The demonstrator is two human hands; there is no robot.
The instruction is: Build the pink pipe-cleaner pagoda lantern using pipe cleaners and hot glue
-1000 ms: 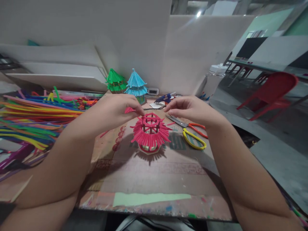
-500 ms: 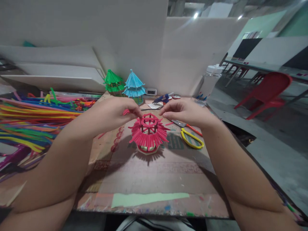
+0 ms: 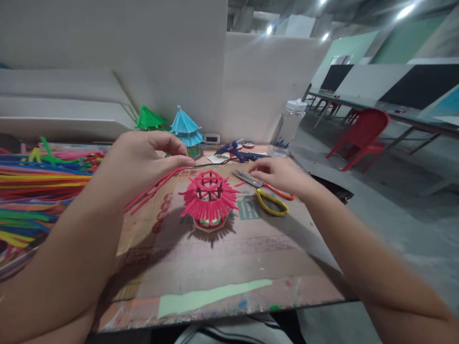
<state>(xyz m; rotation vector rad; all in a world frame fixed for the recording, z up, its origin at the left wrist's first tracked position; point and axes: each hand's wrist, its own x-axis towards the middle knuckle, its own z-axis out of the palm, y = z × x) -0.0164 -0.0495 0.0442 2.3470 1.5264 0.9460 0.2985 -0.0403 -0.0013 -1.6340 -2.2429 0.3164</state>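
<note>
A pink-red model pavilion [image 3: 210, 200] made of pipe cleaners stands upright, with an open frame above a fringed roof. My left hand [image 3: 154, 155] hovers behind and left of it, thumb and forefinger curved with a small gap between them. Red pipe cleaners [image 3: 152, 191] lie just below that thumb. To the right, my right hand [image 3: 276, 173] is over the scissors [image 3: 267, 191], its fingers loosely bent and apart. The scissors have one yellow and one red handle, and their blades point toward the back left. I cannot tell whether the right hand touches them.
Bundles of coloured pipe cleaners [image 3: 25, 191] cover the left side. Behind are a green model pavilion [image 3: 150, 118], a blue one [image 3: 186, 125], a small digital clock [image 3: 211, 138], a blue glue gun [image 3: 231, 149] and a clear bottle [image 3: 289, 126]. A pale green strip [image 3: 211, 298] lies in front.
My left hand has moved off the pink-red pavilion toward the left. My right hand has shifted away from it, over the scissors. The camera view has turned slightly right.
</note>
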